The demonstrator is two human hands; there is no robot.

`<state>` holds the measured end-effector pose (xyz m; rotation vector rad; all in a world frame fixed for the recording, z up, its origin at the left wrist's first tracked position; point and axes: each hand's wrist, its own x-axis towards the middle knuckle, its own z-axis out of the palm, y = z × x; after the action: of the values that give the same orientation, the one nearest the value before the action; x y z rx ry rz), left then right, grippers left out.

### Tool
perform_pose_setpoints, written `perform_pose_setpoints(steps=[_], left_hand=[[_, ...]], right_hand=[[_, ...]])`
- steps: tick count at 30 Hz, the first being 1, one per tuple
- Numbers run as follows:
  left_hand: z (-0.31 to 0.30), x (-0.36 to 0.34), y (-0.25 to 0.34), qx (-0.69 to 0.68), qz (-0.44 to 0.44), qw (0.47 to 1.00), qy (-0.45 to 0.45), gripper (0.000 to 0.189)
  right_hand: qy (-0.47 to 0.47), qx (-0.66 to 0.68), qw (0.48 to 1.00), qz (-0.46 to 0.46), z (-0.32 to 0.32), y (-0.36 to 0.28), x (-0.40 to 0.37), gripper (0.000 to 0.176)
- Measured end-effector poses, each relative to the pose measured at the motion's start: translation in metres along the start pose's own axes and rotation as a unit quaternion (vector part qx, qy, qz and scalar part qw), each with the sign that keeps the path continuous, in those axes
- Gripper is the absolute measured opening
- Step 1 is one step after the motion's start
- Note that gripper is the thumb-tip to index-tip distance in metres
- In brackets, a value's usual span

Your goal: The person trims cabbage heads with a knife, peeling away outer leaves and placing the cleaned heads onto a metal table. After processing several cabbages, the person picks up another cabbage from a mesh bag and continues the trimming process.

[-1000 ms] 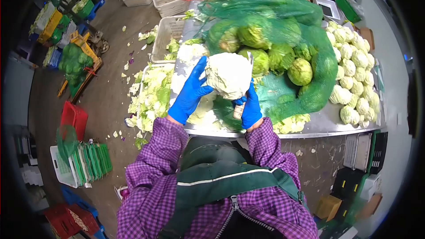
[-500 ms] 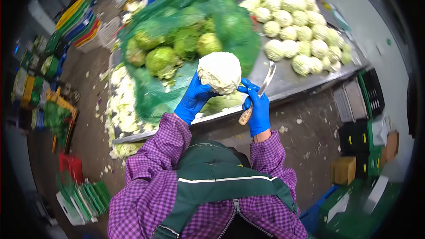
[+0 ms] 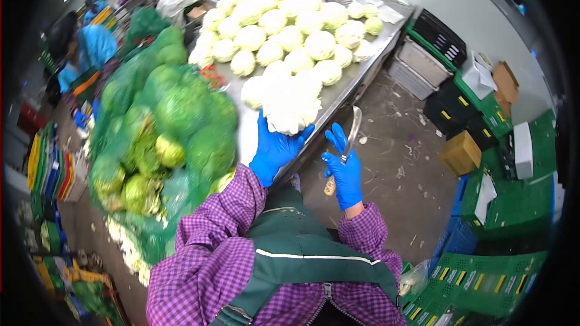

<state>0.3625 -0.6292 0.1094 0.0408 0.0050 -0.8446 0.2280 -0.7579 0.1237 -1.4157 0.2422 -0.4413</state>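
Observation:
My left hand [image 3: 273, 150], in a blue glove, holds a pale trimmed cabbage [image 3: 291, 108] from below at the near edge of the metal table [image 3: 338, 104]. The cabbage is next to a pile of similar pale cabbages [image 3: 290, 39]. Off the table's edge, my right hand [image 3: 345, 175], also gloved in blue, grips a curved knife [image 3: 354, 127]; its blade points up and its light handle shows below the fingers. Left of my hands, a green net [image 3: 208, 108] covers large green cabbages, some showing at its opening.
Leaf scraps [image 3: 130, 253] lie at the lower left. A person in blue [image 3: 96, 45] is at the upper left. On the right are stacked crates [image 3: 417, 69], a cardboard box [image 3: 460, 153] and green crates [image 3: 519, 205]. Debris dots the floor [image 3: 393, 163].
The view has turned to the right. My left hand has carried the cabbage over to the pale pile. My right hand still holds the knife, now farther from the cabbage.

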Motion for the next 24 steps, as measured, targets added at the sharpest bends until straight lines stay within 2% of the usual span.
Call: perform_pose_setpoints(steps=[1, 2, 4, 5, 6, 8, 9, 10, 12, 13, 14, 16, 18, 20, 22, 24], left_hand=[[0.000, 0.018, -0.002, -0.016, -0.023, 1.000, -0.010, 0.074], [0.000, 0.034, -0.003, -0.033, -0.045, 0.998, -0.017, 0.066], [-0.011, 0.070, -0.001, -0.071, -0.074, 0.994, -0.022, 0.063], [-0.015, 0.087, 0.002, 0.087, -0.045, 0.995, -0.007, 0.060], [-0.006, 0.102, 0.006, 0.245, -0.012, 0.969, 0.004, 0.058], [0.012, 0.131, 0.018, 0.326, 0.016, 0.945, 0.007, 0.059], [0.019, 0.149, 0.024, 0.352, 0.016, 0.936, 0.020, 0.062], [0.024, 0.162, 0.028, 0.377, 0.013, 0.925, 0.038, 0.064], [0.036, 0.186, 0.031, 0.402, 0.017, 0.915, 0.028, 0.068], [0.042, 0.197, 0.033, 0.431, 0.023, 0.902, 0.012, 0.072], [0.047, 0.205, 0.035, 0.433, 0.018, 0.901, 0.015, 0.072], [0.054, 0.220, 0.040, 0.399, 0.028, 0.916, -0.026, 0.075], [0.051, 0.225, 0.053, 0.426, 0.046, 0.903, 0.006, 0.074], [0.032, 0.215, 0.068, 0.444, 0.056, 0.892, 0.069, 0.071], [0.008, 0.194, 0.073, 0.445, 0.077, 0.879, 0.150, 0.070], [-0.007, 0.168, 0.064, 0.439, 0.086, 0.867, 0.220, 0.074]], right_hand=[[-0.014, -0.022, 1.000, -0.003, -0.006, -0.006, 0.021, 0.081], [-0.004, -0.028, 1.000, -0.007, -0.008, -0.008, 0.043, 0.081], [-0.018, -0.071, 0.992, -0.103, -0.005, -0.012, 0.095, 0.088], [-0.037, -0.028, 0.994, -0.096, -0.004, -0.014, 0.121, 0.093], [-0.034, -0.030, 0.994, -0.102, -0.008, -0.006, 0.145, 0.093], [-0.051, 0.025, 0.996, -0.074, -0.021, 0.011, 0.193, 0.096], [-0.032, -0.003, 0.999, 0.031, -0.030, 0.007, 0.207, 0.082], [-0.032, -0.006, 0.999, 0.033, -0.041, 0.015, 0.228, 0.082], [-0.037, 0.146, 0.986, 0.073, -0.060, 0.042, 0.265, 0.060], [-0.042, 0.251, 0.966, 0.050, -0.066, 0.053, 0.282, 0.043], [-0.037, 0.255, 0.965, 0.052, -0.071, 0.051, 0.296, 0.043], [0.031, 0.375, 0.911, 0.172, -0.090, 0.039, 0.328, 0.038], [0.127, 0.307, 0.941, 0.070, -0.111, 0.043, 0.384, 0.038], [0.147, 0.264, 0.951, 0.065, -0.157, 0.051, 0.439, 0.035], [0.170, 0.071, 0.981, 0.063, -0.207, 0.056, 0.490, 0.037], [0.198, 0.030, 0.977, 0.074, -0.237, 0.066, 0.528, 0.038]])
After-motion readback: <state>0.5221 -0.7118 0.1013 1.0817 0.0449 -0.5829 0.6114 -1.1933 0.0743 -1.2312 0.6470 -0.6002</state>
